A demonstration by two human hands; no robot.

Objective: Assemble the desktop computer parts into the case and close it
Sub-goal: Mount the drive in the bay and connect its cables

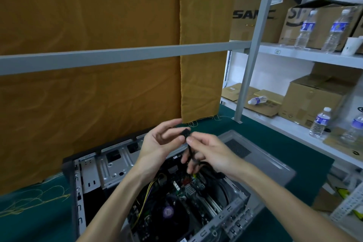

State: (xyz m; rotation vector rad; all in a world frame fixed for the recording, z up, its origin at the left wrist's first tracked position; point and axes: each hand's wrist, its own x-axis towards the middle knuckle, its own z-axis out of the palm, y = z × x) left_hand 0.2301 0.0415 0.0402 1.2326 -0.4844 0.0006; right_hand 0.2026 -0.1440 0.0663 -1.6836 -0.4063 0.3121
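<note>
— Connector (185, 132) on its black cable (190, 151), held up above the open computer case (110, 165): who has it?

— Left hand (159, 139) pinches the plug; right hand (206, 153) curls round the cable beside it.

— Handling?

— Probably light and limp; grip the stiff plug body.

You see a grey bare-metal computer case (110, 165) with dull sheen, a matt green cloth table cover (39, 220), creased mustard woven cloth (88, 15), brown cardboard boxes (312, 102), and clear glossy plastic bottles (320, 122).
</note>
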